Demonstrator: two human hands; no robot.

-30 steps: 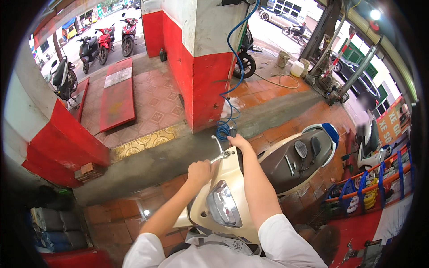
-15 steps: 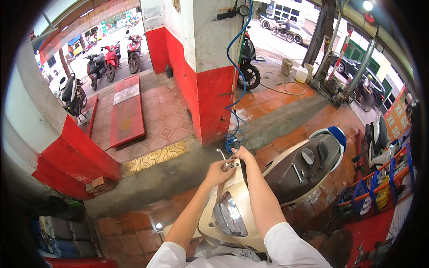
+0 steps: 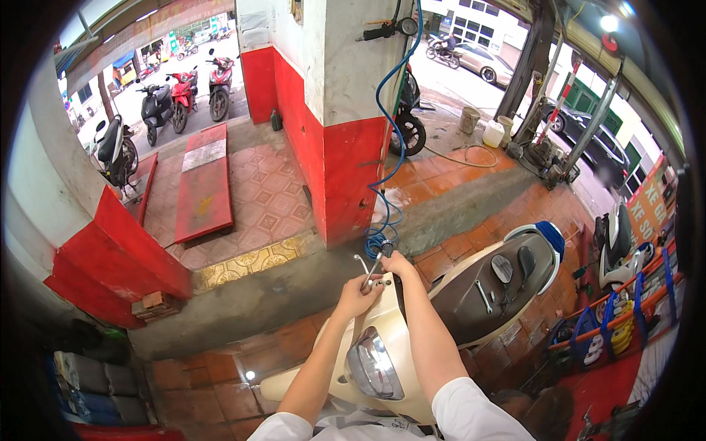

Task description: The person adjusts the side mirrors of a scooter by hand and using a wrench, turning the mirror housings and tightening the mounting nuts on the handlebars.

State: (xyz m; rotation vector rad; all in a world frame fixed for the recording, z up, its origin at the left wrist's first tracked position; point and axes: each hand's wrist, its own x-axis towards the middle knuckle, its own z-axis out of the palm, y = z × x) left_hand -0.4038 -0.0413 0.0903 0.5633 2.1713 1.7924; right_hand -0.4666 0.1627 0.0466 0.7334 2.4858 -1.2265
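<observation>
On the scooter (image 3: 388, 316), right hand (image 3: 398, 263) holds the grip (image 3: 387, 248), left hand (image 3: 356, 300) a silver tool (image 3: 374, 270); loosely held, it could drop.

At lower centre, the scooter's cream front cover (image 3: 393, 323) looks like smooth, glossy plastic, and its headlight (image 3: 373, 365) is clear and shiny over bright, reflective insides. The brown seat (image 3: 457, 314), right of centre, has a matt, leather-like skin; the spanner (image 3: 483, 295) on it is shiny metal. White sleeves (image 3: 471, 411) of soft, matt cloth show along the bottom edge. The pillar (image 3: 354, 173) at upper centre wears scuffed red paint, the concrete ledge (image 3: 243, 312) at centre-left looks rough and matt, and the blue hose (image 3: 382, 99) looks like smooth plastic.
</observation>
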